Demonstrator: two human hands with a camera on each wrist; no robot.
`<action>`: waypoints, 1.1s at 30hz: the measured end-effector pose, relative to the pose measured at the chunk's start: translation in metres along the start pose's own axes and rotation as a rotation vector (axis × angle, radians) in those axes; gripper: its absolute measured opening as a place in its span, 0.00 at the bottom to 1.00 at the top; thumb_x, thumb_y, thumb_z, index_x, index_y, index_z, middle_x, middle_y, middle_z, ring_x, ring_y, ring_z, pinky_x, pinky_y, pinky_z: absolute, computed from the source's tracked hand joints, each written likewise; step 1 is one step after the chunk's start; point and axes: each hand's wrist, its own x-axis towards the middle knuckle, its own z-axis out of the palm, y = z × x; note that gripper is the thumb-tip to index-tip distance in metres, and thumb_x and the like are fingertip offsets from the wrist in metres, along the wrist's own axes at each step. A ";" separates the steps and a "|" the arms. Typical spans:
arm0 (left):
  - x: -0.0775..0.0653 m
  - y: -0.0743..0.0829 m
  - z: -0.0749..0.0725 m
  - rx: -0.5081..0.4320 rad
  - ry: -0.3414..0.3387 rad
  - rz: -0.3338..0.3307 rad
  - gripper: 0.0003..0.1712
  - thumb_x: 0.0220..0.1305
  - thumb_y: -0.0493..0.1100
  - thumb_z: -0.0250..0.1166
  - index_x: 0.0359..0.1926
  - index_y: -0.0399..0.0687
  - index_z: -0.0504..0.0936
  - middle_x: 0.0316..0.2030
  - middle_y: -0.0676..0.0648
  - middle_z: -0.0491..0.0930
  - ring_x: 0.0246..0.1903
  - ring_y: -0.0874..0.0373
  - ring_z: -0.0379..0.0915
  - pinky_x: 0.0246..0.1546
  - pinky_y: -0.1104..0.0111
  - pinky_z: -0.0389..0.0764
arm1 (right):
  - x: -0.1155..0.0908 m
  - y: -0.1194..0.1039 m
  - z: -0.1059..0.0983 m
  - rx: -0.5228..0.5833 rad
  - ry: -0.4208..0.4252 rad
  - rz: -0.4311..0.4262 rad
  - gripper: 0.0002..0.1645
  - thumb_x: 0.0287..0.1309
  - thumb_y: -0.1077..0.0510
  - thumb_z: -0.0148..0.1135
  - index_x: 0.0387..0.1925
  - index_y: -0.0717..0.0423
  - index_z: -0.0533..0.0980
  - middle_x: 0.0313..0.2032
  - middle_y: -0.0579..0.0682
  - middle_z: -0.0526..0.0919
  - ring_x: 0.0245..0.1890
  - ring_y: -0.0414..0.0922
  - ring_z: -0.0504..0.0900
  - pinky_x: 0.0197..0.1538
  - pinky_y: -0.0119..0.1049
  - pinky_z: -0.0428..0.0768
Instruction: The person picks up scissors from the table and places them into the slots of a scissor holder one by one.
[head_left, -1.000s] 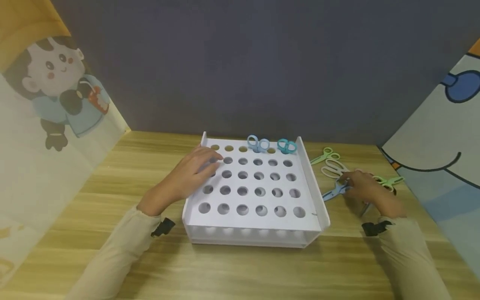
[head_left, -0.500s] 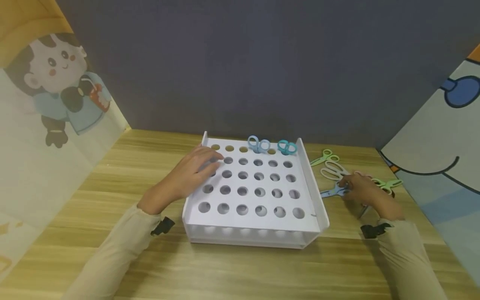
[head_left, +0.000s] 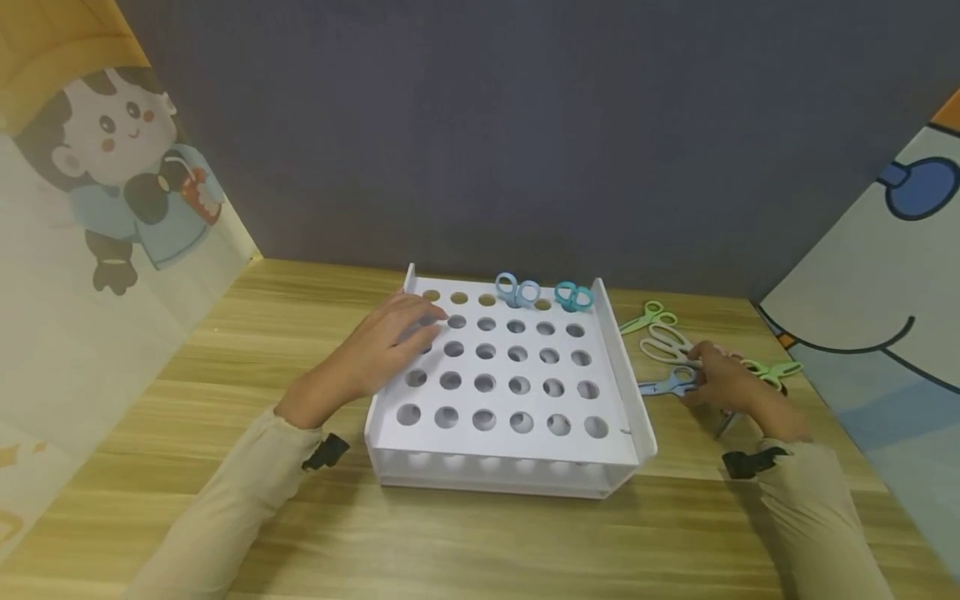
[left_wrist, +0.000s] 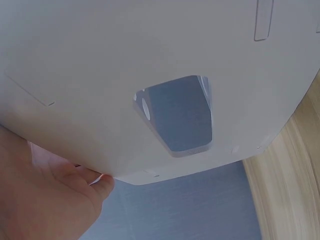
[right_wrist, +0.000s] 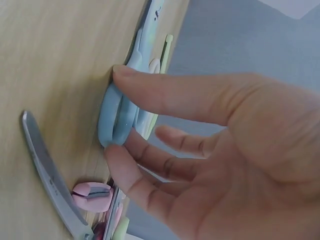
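My left hand (head_left: 386, 346) rests over the left side of a white rack (head_left: 517, 450) with rows of round holes. Its fingers lie relaxed across the top edge; in the left wrist view the rack's side panel (left_wrist: 90, 60) fills most of the picture. To the right of the rack, my right hand (head_left: 727, 379) holds blue scissors (right_wrist: 120, 112) by the handle loops, thumb on one side and fingers at the loops' end. The blades point left toward the rack. Light-blue scissors (head_left: 517, 292) and teal scissors (head_left: 574, 297) stand in the rack's back row, handles up.
Around my right hand lie white-handled scissors (head_left: 666, 343), green scissors (head_left: 652, 315) and other green scissors (head_left: 776, 371). Pink-handled scissors (right_wrist: 92, 196) and a bare metal blade (right_wrist: 50, 175) show below the hand in the right wrist view. A dark wall (head_left: 480, 133) stands behind.
My right hand has shifted slightly right, uncovering more of the blue scissors' handle. Those scissors have turned a little, blades now nearly level. The left hand stays on the rack.
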 end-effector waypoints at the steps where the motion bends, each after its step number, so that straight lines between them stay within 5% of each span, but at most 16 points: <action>1: 0.000 0.000 0.000 0.001 -0.001 0.001 0.20 0.75 0.49 0.52 0.56 0.41 0.80 0.64 0.38 0.73 0.69 0.42 0.61 0.76 0.51 0.47 | 0.000 0.000 0.000 0.010 -0.008 0.003 0.44 0.49 0.61 0.76 0.57 0.77 0.59 0.35 0.65 0.76 0.36 0.57 0.70 0.31 0.41 0.74; 14: -0.001 0.000 0.000 0.008 0.011 0.017 0.19 0.74 0.48 0.53 0.55 0.41 0.80 0.62 0.37 0.74 0.68 0.42 0.62 0.75 0.50 0.50 | -0.001 -0.005 0.000 -0.007 0.005 0.012 0.41 0.41 0.55 0.82 0.44 0.69 0.62 0.35 0.61 0.70 0.36 0.57 0.64 0.34 0.42 0.69; 23: -0.001 0.001 -0.001 0.016 0.014 0.024 0.19 0.74 0.47 0.53 0.55 0.41 0.81 0.63 0.38 0.74 0.67 0.42 0.64 0.75 0.50 0.50 | 0.002 -0.007 -0.002 -0.091 -0.016 -0.051 0.33 0.46 0.53 0.78 0.47 0.70 0.74 0.45 0.68 0.73 0.43 0.62 0.68 0.43 0.59 0.67; 29: 0.000 0.000 0.000 0.022 0.009 0.033 0.20 0.74 0.47 0.52 0.55 0.40 0.80 0.62 0.37 0.74 0.67 0.41 0.64 0.75 0.50 0.49 | 0.000 -0.016 -0.007 -0.078 0.001 -0.070 0.34 0.55 0.55 0.72 0.54 0.77 0.72 0.36 0.61 0.82 0.22 0.48 0.78 0.31 0.46 0.79; 33: 0.000 -0.001 0.000 0.026 0.008 0.033 0.20 0.75 0.47 0.51 0.55 0.40 0.80 0.63 0.37 0.74 0.67 0.41 0.64 0.75 0.50 0.48 | -0.002 -0.021 -0.010 -0.078 0.144 -0.112 0.29 0.58 0.58 0.69 0.54 0.74 0.72 0.38 0.67 0.84 0.19 0.52 0.80 0.31 0.50 0.82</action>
